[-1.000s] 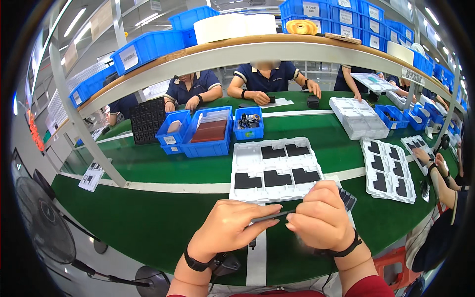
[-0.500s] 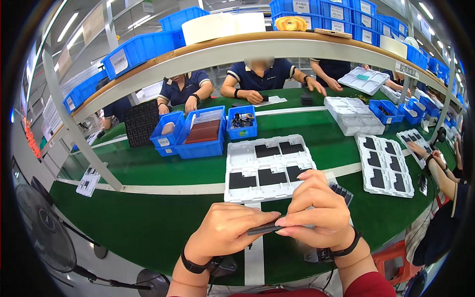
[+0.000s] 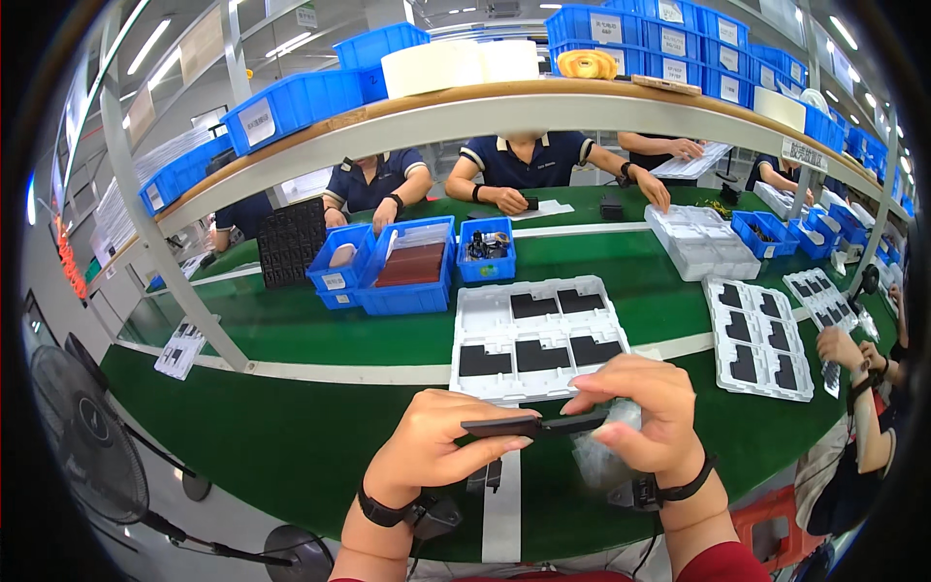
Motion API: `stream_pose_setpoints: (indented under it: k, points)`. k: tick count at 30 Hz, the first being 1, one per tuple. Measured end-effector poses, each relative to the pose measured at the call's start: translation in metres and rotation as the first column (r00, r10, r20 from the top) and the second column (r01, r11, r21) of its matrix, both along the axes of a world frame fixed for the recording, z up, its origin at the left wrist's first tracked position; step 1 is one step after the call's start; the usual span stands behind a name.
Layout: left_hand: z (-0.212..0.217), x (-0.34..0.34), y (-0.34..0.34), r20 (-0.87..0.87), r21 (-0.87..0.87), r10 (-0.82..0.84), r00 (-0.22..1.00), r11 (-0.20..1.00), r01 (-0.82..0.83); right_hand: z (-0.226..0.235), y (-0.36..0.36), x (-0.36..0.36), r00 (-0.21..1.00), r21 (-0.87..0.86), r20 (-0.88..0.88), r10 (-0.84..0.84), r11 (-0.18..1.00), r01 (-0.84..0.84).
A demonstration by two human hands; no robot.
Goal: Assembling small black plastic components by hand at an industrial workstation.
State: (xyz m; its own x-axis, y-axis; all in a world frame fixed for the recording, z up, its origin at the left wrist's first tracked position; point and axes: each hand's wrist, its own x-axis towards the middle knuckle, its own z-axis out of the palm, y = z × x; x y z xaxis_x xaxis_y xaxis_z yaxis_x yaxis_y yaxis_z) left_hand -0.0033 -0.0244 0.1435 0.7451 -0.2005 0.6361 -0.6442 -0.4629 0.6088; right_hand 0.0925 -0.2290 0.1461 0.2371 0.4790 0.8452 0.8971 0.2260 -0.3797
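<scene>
Hands (image 3: 441, 451) (image 3: 645, 417) pinch thin black part (image 3: 533, 425) between fingertips

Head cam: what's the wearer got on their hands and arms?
Both hands bare, no gloves. Left hand has a black wrist strap with a small black box and a cable running off it. Right hand has a black wristband. Dark red sleeve shows on the right forearm.

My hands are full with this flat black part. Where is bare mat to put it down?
Bare green mat lies left of the left hand, below the white stripe. Crowded: white tray ahead, second tray right, blue bins behind.
</scene>
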Motion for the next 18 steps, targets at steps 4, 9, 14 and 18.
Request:
stream_pose_setpoints:
  k: [4,9,14,18]
  points:
    - [-0.004,0.002,0.006,-0.059,-0.091,0.015,0.998,0.996,-0.020,-0.009,0.001,0.000,0.994,-0.057,-0.077,-0.074,0.996,0.069]
    - [-0.035,0.013,0.023,-0.371,-0.436,-0.041,0.928,0.890,-0.135,-0.039,0.026,0.025,0.751,0.167,-0.659,-0.031,0.968,0.186]
    - [-0.109,0.004,0.044,-0.390,0.206,0.150,0.909,0.976,-0.073,-0.066,0.016,0.108,0.590,0.086,-0.799,-0.119,0.948,0.307]
    - [-0.156,-0.021,0.044,-0.418,0.532,0.295,0.859,0.846,-0.031,-0.096,0.044,0.141,0.424,-0.156,-0.871,-0.249,0.957,0.244]
